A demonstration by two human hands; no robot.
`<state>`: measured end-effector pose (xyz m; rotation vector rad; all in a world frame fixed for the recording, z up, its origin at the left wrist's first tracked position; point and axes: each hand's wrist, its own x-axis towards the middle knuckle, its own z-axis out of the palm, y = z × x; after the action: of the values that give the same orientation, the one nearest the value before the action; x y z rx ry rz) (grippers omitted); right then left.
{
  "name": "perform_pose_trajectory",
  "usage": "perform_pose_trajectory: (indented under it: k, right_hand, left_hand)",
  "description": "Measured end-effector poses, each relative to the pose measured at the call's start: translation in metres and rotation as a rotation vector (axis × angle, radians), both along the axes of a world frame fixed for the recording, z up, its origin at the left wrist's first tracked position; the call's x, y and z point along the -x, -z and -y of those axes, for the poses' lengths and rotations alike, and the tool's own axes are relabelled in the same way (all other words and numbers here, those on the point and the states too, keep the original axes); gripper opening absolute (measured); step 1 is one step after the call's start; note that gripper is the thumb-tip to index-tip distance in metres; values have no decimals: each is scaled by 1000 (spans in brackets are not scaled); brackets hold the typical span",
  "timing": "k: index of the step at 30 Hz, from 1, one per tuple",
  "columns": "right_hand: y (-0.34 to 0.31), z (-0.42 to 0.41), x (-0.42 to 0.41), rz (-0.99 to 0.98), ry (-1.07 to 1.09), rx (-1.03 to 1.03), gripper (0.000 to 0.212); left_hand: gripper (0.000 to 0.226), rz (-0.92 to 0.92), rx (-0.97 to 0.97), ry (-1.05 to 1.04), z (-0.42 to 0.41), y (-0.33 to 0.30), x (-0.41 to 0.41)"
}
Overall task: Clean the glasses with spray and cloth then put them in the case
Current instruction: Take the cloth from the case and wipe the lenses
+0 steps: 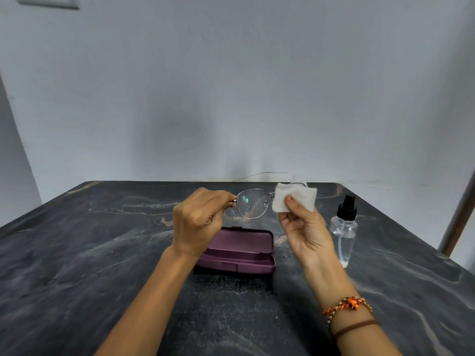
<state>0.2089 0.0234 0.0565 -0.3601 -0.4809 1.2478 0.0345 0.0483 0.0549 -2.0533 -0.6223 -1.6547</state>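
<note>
left hand pinches the glasses, droplets on one lens; right hand grips the cloth over the other, wiping underway, open case waiting mid-table.

Both hands are raised above the middle of the table, the left hand holding the glasses and the right hand the cloth. Directly beneath them the open purple case blocks the centre. The spray bottle stands upright just right of the right hand, narrowing that side. The table's left part and near edge lie bare. A wall closes the far side.
</note>
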Motion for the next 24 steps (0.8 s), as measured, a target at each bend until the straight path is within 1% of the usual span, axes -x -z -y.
perform_pose_trajectory:
  k: [5, 9, 12, 14, 18, 21, 24]
  right_hand:
    - [-1, 2, -1, 56, -6, -38, 23]
    - [3, 0, 0, 197, 74, 5, 13]
    - [4, -1, 0, 280, 127, 50, 11]
    - [5, -2, -1, 247, 111, 70, 12]
    - [4, -2, -1, 76, 31, 28, 21]
    - [0, -1, -3, 78, 20, -13, 26]
    - [-3, 1, -7, 125, 13, -25, 24]
  left_hand:
    - [16, 9, 7, 11, 1, -1, -1]
    - [10, 26, 10, 10, 1, -2, 2]
    - [13, 38, 20, 1, 1, -2, 2]
    - [12, 32, 14, 1, 1, -2, 3]
    - [14, 12, 7, 14, 1, 0, 2]
    - [10, 12, 14, 17, 0, 2, -1]
    - [9, 39, 30, 20, -2, 2, 1]
